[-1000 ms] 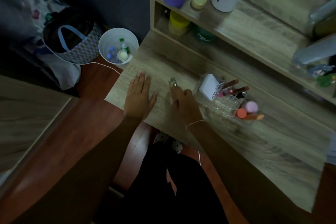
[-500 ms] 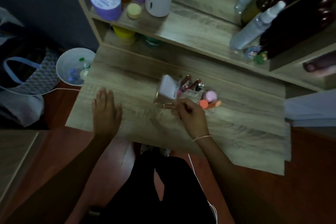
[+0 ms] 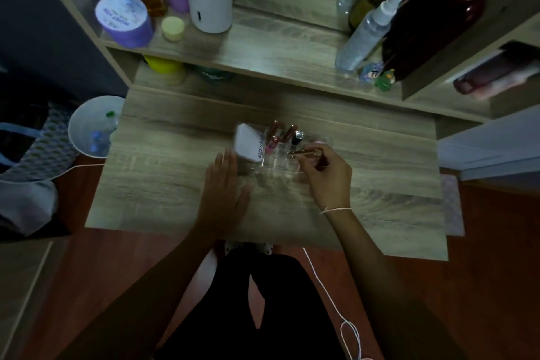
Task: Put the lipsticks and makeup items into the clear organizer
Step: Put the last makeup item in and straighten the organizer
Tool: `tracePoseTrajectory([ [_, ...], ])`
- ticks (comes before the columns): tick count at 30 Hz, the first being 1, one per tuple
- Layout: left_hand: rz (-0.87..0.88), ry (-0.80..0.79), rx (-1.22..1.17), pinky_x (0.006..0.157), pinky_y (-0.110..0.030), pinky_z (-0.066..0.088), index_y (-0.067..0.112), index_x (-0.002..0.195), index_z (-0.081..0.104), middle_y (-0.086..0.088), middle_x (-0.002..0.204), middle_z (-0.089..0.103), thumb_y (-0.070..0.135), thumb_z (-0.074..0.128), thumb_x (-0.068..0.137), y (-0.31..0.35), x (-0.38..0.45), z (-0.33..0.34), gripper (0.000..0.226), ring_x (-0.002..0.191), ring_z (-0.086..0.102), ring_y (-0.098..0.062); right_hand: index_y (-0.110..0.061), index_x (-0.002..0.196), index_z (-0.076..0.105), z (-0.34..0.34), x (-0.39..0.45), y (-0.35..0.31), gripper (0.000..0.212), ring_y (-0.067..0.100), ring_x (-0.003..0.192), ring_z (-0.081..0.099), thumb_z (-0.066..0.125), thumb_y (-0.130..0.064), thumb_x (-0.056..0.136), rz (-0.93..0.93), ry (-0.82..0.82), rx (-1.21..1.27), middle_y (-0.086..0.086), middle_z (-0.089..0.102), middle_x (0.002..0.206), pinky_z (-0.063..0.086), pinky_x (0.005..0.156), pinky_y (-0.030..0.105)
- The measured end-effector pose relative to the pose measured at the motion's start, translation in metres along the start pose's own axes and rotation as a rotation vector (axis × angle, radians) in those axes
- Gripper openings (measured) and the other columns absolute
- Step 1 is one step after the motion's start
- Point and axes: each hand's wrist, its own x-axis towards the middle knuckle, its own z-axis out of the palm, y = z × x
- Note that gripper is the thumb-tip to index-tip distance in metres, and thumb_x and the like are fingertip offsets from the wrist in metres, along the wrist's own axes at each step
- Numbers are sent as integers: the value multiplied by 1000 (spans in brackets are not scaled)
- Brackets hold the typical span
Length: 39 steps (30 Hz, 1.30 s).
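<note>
Fingers [image 3: 314, 155] of the right hand [image 3: 327, 175] pinch a slim gold lipstick [image 3: 302, 152], lying level over the clear organizer [image 3: 280, 165] at mid-surface. The left hand [image 3: 225, 187] lies flat just beside it, its fingers together. Best to tip the tube upright and drop it into an empty near cell; dim light blurs the dividers. Behind stand a white compact [image 3: 249, 145] and more lipsticks [image 3: 282, 131].

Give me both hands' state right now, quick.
Left hand: open, flat on the desk, holding nothing.
Right hand: fingers closed on a slim gold makeup stick over the clear organizer.
</note>
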Motion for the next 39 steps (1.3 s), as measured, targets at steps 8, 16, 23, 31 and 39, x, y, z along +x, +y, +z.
tracePoseTrajectory([
  [8, -32, -15, -13, 116, -53, 15, 9, 148, -3, -24, 155, 18, 59, 19, 93, 6, 0, -4, 78, 144, 14, -35, -14, 96, 69, 18, 9, -2, 18, 19, 77, 65, 74, -12, 79, -122, -58, -166, -8, 62, 86, 57, 74, 36],
  [16, -45, -35, -4, 116, -49, 8, 4, 148, 4, -22, 157, 13, 56, 25, 92, 5, -2, -7, 79, 145, 10, -33, -6, 93, 70, 32, 17, 1, 19, 7, 67, 52, 67, 0, 75, -111, -80, -215, -3, 62, 71, 51, 70, 35],
  [23, -81, -33, 30, 117, -48, 5, 6, 149, 3, -20, 158, 8, 53, 29, 90, -3, -1, -7, 79, 146, 3, -29, -7, 90, 71, 35, 23, -1, 11, 1, 59, 48, 67, -4, 79, -93, -77, -212, 3, 68, 69, 33, 60, 8],
  [31, -66, 43, -32, 117, -53, 12, 2, 148, 7, -22, 157, 14, 51, 29, 92, 1, 1, -10, 77, 145, 8, -30, -11, 108, 67, 25, 15, -2, 31, -10, 64, 53, 73, -9, 78, -63, -51, -181, -22, 47, 63, 36, 67, 0],
  [39, 25, 358, -236, 112, -53, 26, 2, 137, 40, -20, 142, 45, 20, 48, 96, 36, 40, -48, 46, 134, 36, -27, -16, 106, 67, -3, 32, -15, 23, 16, 74, 61, 56, -8, 88, -154, 32, -184, 3, 69, 87, 53, 75, 39],
])
